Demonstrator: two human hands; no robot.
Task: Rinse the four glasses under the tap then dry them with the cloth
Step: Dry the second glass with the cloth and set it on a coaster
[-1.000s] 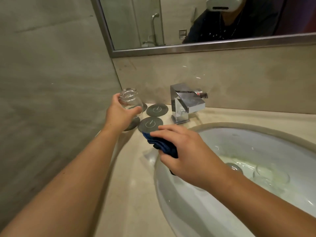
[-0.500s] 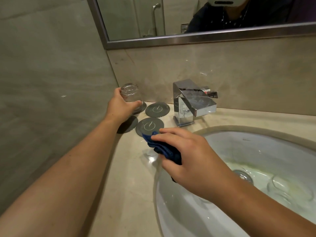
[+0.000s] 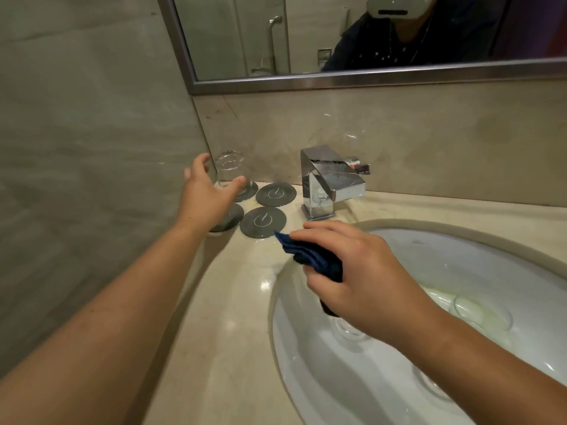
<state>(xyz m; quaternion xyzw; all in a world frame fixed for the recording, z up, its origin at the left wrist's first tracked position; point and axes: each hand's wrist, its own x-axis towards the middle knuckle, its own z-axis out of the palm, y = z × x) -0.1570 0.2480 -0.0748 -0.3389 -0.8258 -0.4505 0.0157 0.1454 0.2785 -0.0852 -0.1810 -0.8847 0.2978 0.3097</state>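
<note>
Your left hand (image 3: 208, 194) hangs with fingers spread, just in front of an upturned glass (image 3: 229, 171) that stands on a dark coaster (image 3: 247, 191) in the corner, not gripping it. Your right hand (image 3: 352, 271) pinches a folded blue cloth (image 3: 310, 256) over the basin's (image 3: 306, 378) near rim. Beyond its knuckles stands the chrome tap (image 3: 331, 182); beneath and right of it, more glasses (image 3: 481, 312) lie in the basin.
</note>
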